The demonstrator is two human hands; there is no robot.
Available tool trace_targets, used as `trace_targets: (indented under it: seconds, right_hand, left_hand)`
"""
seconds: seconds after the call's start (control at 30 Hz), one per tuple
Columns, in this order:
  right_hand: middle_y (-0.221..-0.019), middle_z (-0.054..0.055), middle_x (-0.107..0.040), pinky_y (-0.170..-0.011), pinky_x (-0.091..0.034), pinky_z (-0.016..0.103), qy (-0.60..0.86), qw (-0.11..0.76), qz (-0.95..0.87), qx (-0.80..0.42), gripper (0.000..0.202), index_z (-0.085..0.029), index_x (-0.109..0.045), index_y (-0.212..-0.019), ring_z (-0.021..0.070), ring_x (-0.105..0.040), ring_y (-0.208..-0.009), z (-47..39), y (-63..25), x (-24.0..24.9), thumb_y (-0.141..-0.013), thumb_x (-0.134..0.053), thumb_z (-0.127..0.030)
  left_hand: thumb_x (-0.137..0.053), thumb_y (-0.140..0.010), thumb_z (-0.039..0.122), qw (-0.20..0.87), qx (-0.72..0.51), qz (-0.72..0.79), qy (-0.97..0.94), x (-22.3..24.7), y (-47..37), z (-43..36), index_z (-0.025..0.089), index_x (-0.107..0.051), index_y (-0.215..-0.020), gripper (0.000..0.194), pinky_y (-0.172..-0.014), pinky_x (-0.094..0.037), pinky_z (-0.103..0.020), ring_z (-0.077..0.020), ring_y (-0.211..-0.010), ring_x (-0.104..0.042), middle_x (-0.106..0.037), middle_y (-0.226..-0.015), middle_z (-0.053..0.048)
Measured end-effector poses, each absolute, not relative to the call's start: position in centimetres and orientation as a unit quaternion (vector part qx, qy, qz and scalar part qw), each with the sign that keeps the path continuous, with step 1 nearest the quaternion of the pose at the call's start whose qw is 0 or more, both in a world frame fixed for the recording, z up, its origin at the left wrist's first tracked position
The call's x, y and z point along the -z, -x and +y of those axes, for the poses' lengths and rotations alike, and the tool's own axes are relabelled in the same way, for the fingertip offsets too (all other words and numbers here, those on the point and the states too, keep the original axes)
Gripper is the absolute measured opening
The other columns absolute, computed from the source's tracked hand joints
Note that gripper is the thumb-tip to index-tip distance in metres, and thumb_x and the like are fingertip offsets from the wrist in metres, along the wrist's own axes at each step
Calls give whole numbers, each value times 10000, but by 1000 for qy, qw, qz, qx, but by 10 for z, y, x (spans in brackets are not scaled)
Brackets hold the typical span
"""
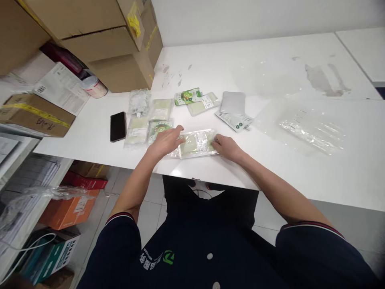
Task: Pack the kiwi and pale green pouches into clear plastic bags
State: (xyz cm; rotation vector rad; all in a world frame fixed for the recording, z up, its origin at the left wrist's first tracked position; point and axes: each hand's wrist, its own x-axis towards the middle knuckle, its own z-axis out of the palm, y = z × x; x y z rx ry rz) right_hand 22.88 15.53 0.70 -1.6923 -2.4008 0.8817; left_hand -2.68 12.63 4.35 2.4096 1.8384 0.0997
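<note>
Pressing down with both hands, I keep a clear packet (197, 143) flat on the white table (300, 168), close to its near edge. My left hand (166, 141) lies on the left end of the packet, fingers spread and almost flat, closed around nothing. My right hand (227, 147) touches the right end with the fingers bent a little; I cannot tell if they pinch the edge or only rest on it. The long axis of the packet runs from left to right, between my two hands, so both are equally near to it.

To the left of the packet lie more pale pouches (150, 120), and beyond them a black phone (118, 126). Behind the packet is a green pouch (188, 96) with a kiwi picture; its writing is too small to read. To the right of the packet lies a loose plastic sheet (313, 130). Far to the left, cardboard boxes (99, 44) carry yellow tape, and a printed paper (61, 88) has a barcode.
</note>
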Motion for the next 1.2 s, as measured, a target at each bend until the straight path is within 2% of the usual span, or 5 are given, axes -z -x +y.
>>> trace_targets:
  seconds: [0.23,0.5,0.7,0.87,1.2]
  right_hand:
    - [-997,153,-641,-649,-454,369,601,41,-758,-251,247,-161,-486,-1116,268,-611,-776,136,-216,-6,-910,-479,-298]
    - [-1461,237,-422,-992,-421,551,475,66,-867,-137,466,-128,-466,-1373,397,-402,-1320,157,-202,-7,-921,-478,-244]
    - [-1172,173,-647,-849,-501,382,478,-45,-831,-282,661,-114,-565,-1248,301,-624,-1046,198,-184,-11,-727,-778,-460]
    - [-939,113,-712,-755,-512,363,475,-2,-792,-383,337,-160,-644,-859,281,-669,-896,187,-202,-17,-730,-776,-442]
    - [-986,76,-726,-750,-567,395,361,270,-564,-692,578,-180,-622,-1122,233,-685,-841,135,-216,0,-662,-837,-454]
  left_hand:
    - [-543,-954,353,-33,-65,557,-827,1,-20,81,170,-618,-1146,276,-891,-493,-491,-328,-1105,-583,-628,-1138,-178]
    - [-452,-1001,265,11,-59,507,-860,15,-5,73,217,-533,-1354,365,-1100,-397,-549,-330,-1390,-435,-512,-1421,-169]
    - [-453,-916,7,-4,-59,499,-864,17,0,65,349,-549,-1348,560,-1154,-292,-633,-332,-1463,-317,-473,-1497,-56]
    - [-557,-934,195,74,-285,651,-700,27,-9,43,229,-632,-1233,310,-1027,-471,-534,-305,-1229,-545,-568,-1307,-163]
    - [-697,-831,467,387,-596,561,-424,20,-24,77,224,-724,-1087,354,-755,-554,-314,-174,-841,-672,-727,-936,-50]
